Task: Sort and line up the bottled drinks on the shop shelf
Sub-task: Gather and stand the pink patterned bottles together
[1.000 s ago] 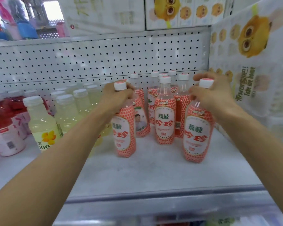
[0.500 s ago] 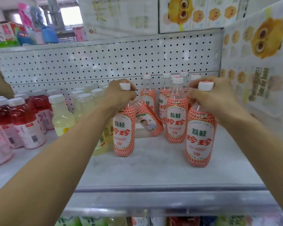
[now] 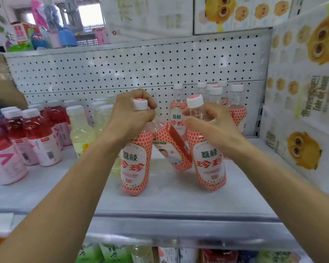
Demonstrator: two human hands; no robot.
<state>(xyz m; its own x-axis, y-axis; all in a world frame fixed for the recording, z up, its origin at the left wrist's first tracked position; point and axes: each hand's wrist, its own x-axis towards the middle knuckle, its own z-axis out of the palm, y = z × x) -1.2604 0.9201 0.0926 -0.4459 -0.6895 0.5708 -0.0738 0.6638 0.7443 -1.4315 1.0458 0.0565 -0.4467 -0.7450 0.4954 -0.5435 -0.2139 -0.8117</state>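
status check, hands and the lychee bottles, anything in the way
Left hand shut on front-left bottle neck. Right hand shut on front-right bottle. Tilted bottle leaning between them, in the way.

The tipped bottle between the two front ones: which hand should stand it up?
Probably the left hand. The tipped bottle leans with its neck right under that hand, by the left bottle. The right hand grips the right bottle, nearer the tipped bottle's base.
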